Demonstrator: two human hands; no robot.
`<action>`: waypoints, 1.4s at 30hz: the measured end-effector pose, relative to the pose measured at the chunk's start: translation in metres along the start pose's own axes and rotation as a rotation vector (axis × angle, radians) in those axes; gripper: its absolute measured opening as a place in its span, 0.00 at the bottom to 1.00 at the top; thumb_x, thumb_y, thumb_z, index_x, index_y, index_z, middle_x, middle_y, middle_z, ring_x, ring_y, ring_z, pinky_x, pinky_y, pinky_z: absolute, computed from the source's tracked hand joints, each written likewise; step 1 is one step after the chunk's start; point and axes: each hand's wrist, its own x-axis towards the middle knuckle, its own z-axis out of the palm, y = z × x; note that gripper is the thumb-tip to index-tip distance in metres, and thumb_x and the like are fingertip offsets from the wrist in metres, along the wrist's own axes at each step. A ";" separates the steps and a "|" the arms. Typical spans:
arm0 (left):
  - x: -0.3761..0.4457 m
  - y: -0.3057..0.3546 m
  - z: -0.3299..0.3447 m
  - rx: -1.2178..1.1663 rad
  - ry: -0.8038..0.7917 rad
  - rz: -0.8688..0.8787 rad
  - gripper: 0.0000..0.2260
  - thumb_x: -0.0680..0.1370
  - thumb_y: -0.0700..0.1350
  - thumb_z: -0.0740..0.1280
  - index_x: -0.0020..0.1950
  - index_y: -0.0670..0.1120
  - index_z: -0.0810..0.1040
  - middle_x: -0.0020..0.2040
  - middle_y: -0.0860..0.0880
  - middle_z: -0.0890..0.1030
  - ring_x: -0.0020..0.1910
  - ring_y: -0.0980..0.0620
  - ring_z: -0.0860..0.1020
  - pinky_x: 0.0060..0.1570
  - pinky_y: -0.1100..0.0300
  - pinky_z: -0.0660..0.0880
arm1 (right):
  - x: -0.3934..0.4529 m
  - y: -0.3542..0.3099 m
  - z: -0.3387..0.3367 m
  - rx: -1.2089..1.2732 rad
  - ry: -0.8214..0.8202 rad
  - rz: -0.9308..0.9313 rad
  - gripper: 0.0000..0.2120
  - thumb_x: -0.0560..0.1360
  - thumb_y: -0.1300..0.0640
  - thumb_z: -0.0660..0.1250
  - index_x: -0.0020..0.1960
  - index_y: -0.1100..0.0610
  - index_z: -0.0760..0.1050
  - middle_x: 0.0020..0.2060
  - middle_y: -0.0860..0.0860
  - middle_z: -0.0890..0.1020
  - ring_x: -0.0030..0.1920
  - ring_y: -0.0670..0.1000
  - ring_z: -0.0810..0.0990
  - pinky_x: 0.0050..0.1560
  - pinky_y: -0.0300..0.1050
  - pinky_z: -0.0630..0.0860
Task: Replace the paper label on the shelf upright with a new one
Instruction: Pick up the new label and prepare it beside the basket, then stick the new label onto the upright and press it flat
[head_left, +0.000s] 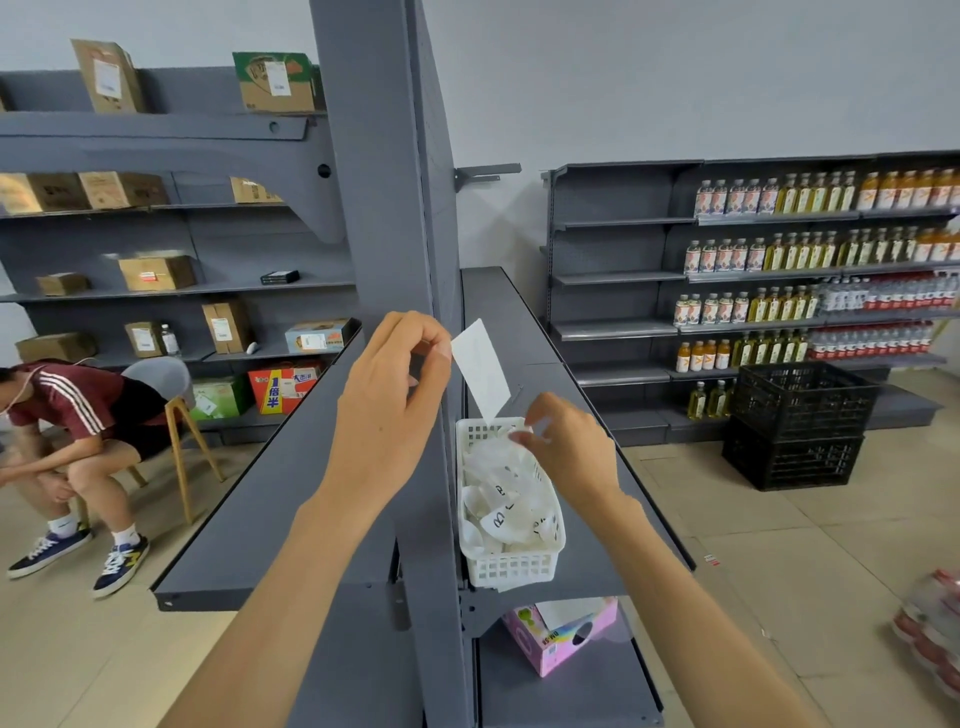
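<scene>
A flat white rectangular paper label (480, 366) is held tilted just right of the grey metal shelf upright (384, 208). The left hand (389, 400) pinches its upper corner with narrowed fingers (435, 347). The right hand (571, 449) holds a thin strip at the label's lower end, fingers pinched. Below sits a white plastic lattice basket (511, 566) of crumpled paper on the smooth grey shelf (597, 551).

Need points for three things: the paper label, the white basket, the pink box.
paper label (480, 366): head view, middle of the white strip between the hands.
white basket (511, 569): head view, front lattice wall, below the crumpled papers.
pink box (563, 649): head view, front face, on the lower shelf.
</scene>
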 end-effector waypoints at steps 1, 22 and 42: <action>0.001 0.000 -0.001 -0.012 0.008 -0.009 0.06 0.82 0.40 0.61 0.48 0.45 0.76 0.50 0.51 0.79 0.46 0.65 0.74 0.41 0.74 0.68 | -0.003 -0.009 -0.006 0.151 0.097 0.001 0.11 0.80 0.44 0.66 0.51 0.52 0.74 0.41 0.40 0.80 0.40 0.46 0.80 0.40 0.46 0.76; 0.017 0.011 -0.007 -0.246 -0.032 -0.022 0.06 0.82 0.46 0.63 0.54 0.51 0.80 0.51 0.59 0.80 0.53 0.60 0.79 0.44 0.68 0.73 | -0.026 -0.079 -0.072 1.087 -0.134 -0.066 0.17 0.83 0.70 0.56 0.64 0.55 0.75 0.52 0.51 0.88 0.49 0.53 0.89 0.51 0.47 0.83; 0.056 0.023 -0.031 -0.373 0.037 0.014 0.06 0.79 0.43 0.68 0.44 0.53 0.78 0.41 0.54 0.84 0.40 0.56 0.83 0.35 0.65 0.78 | -0.002 -0.112 -0.113 1.189 -0.313 -0.235 0.18 0.83 0.68 0.54 0.65 0.53 0.73 0.52 0.49 0.87 0.54 0.54 0.87 0.53 0.44 0.83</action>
